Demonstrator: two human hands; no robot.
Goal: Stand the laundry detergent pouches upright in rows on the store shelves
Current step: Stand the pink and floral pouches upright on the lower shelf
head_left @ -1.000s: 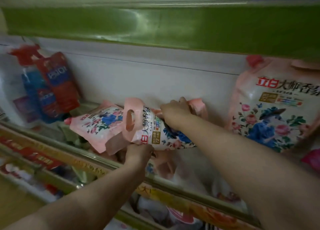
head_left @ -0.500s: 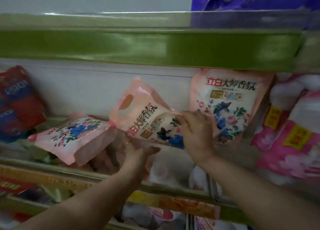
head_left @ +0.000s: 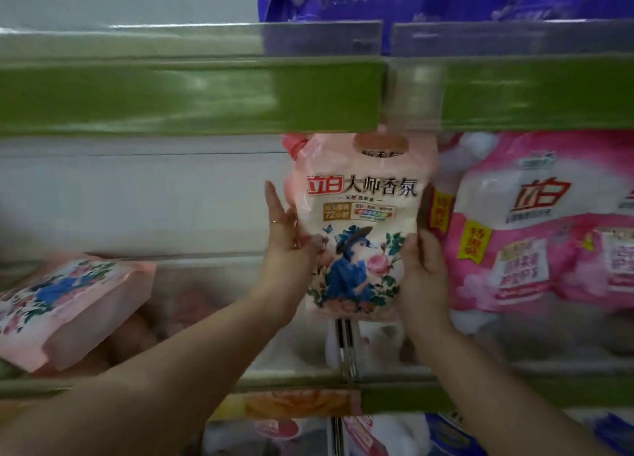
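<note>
Pouch (head_left: 356, 229) upright, long axis vertical, handle up; left hand (head_left: 286, 239), right hand (head_left: 423, 270) clamped on sides.

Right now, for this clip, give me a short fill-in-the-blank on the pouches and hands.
1. The floral pouch held between both hands stands ____.
2. The left hand wears a ____ on one finger.
3. The pouch at far left lies on its ____.
4. The packs beside the right hand are mostly ____.

Missing: upright; ring; side; pink
</note>
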